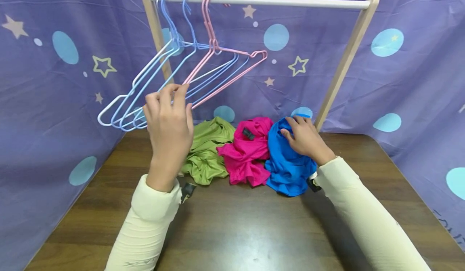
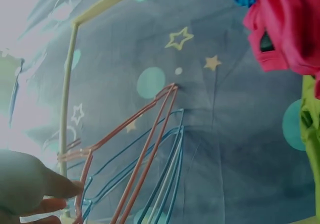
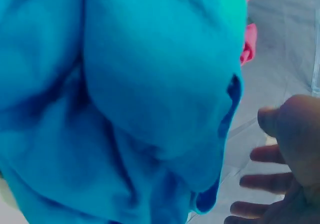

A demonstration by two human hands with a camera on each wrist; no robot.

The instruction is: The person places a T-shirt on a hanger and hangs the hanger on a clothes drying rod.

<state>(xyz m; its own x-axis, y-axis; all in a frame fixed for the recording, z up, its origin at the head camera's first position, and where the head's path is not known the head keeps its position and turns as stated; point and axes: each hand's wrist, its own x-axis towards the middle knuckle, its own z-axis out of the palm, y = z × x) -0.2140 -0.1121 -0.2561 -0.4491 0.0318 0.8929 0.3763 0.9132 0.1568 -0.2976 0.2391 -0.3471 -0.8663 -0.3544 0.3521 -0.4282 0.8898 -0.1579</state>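
My left hand (image 1: pixel 170 119) is raised at the left ends of two pink hangers (image 1: pixel 210 32), hiding part of them. In the left wrist view, the left thumb (image 2: pixel 62 185) comes right up to a pink hanger's wire, with a gap between thumb and fingers. My right hand (image 1: pixel 304 137) is over a crumpled blue garment (image 1: pixel 287 170), fingers spread. The right wrist view shows those fingers (image 3: pixel 267 183) apart from each other, beside the blue cloth (image 3: pixel 150 99). A pink garment (image 1: pixel 250 154) and a green garment (image 1: pixel 208 150) lie bunched to its left.
A rack's white rail (image 1: pixel 290 2) on wooden posts (image 1: pixel 345 57) stands at the back of the brown table (image 1: pixel 254 226). Blue hangers (image 1: pixel 190 24) and a white hanger (image 1: pixel 109 111) hang at its left end. A purple patterned curtain (image 1: pixel 428 81) surrounds the table.
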